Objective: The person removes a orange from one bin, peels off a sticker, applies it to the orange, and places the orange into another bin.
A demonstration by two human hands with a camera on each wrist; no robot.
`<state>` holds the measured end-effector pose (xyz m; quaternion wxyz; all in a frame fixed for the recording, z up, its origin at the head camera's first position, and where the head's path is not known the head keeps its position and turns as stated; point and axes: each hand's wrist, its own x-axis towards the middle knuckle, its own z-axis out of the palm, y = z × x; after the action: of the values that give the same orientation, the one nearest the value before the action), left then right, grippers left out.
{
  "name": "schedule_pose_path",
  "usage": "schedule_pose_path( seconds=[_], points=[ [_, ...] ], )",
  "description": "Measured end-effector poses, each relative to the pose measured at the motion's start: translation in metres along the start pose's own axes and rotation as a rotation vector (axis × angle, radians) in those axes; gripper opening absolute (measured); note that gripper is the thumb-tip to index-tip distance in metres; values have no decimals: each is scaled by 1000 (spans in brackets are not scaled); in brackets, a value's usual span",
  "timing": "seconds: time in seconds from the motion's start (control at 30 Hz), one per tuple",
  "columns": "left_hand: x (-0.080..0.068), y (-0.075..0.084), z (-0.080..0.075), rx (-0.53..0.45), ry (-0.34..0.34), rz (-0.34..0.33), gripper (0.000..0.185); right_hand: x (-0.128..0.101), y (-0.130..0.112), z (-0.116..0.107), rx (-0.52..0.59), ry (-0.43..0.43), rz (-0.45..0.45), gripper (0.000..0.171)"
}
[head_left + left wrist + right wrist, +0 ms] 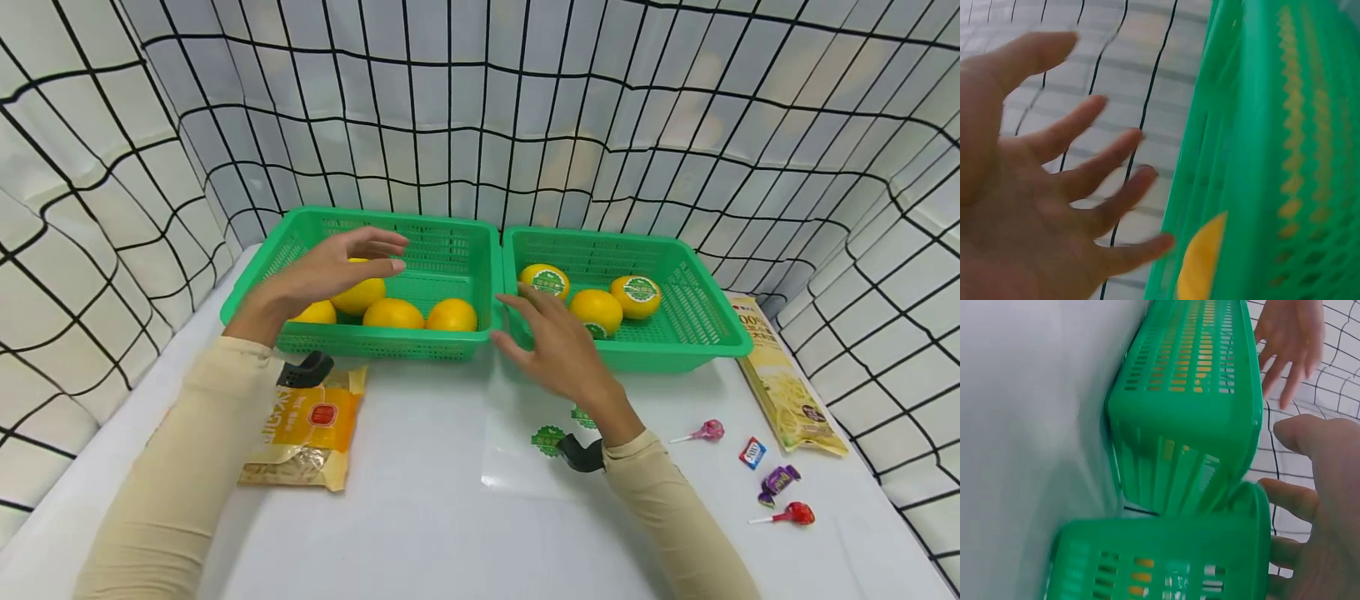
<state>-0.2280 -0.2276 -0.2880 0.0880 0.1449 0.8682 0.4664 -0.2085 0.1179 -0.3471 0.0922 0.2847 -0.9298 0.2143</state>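
My left hand (pixel 330 268) hovers over the left green basket (pixel 420 340), its fingers spread and nothing in its grasp. Several yellow lemon-like fruits (pixel 393 314) lie along that basket's near side, partly hidden by the hand. Over the near left corner of the right green basket (pixel 652 357) hangs my right hand (pixel 558 346), fingers loosely bent and holding nothing. Inside lie several more yellow fruits (pixel 596 312), some bearing green-and-white round stickers. In the right wrist view, the right fingers (pixel 1291 499) are right by the basket's rim. The left wrist view shows the left palm (pixel 1029 219) beside the basket wall.
A yellow-orange food bag (pixel 315 433) lies under the left forearm. A clear sheet with green stickers (pixel 547 440) is beneath the right wrist. Lollipops (pixel 797 513), small wrapped candies (pixel 780 479) and a noodle pack (pixel 787 379) lie to the right. Black netting (pixel 480 125) encloses the table.
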Motion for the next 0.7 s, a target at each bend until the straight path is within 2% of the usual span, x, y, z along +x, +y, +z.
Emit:
schedule_pose_path(
  seconds=[0.17, 0.3, 0.5, 0.7],
  points=[
    [10, -16, -30, 136, -112, -127, 72, 11, -10, 9, -9, -31, 6, 60],
    [15, -30, -41, 229, -181, -215, 74, 14, -12, 12, -27, -46, 7, 60],
    [24, -41, -43, 310, -237, -275, 71, 13, -10, 15, -51, -57, -2, 61],
    [42, -39, -38, 328, -284, -301, 64, 11, -8, 14, -64, -61, 11, 61]
  ],
)
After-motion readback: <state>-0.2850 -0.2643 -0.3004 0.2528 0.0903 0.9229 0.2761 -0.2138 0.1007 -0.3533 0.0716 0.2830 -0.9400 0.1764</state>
